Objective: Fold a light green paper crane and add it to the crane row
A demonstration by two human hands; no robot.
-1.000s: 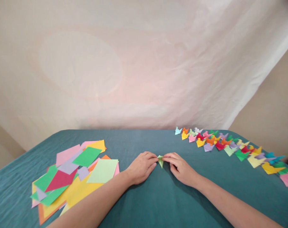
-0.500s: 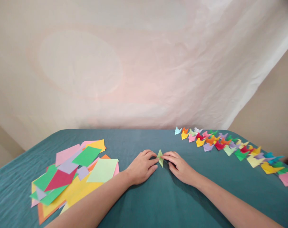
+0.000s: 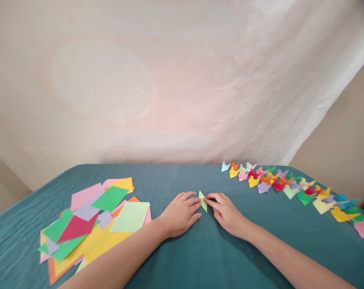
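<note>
A small light green folded paper piece (image 3: pixel 203 200) lies on the teal tablecloth (image 3: pixel 206 249) between my two hands. My left hand (image 3: pixel 179 214) rests palm down with its fingertips pressed on the left edge of the piece. My right hand (image 3: pixel 227 212) has its fingers curled, the fingertips pinching the piece from the right side. Both forearms reach in from the lower edge of the view.
A loose pile of coloured paper squares (image 3: pixel 88 220) spreads over the left of the table. Several finished folded paper birds (image 3: pixel 290 184) lie in a band along the right side up to the far edge. A pale wrinkled cloth backdrop (image 3: pixel 170 80) hangs behind the table.
The green piece has been turned and pressed flatter on the cloth, with one tip now pointing away. Both hands stayed close together at the same spot.
</note>
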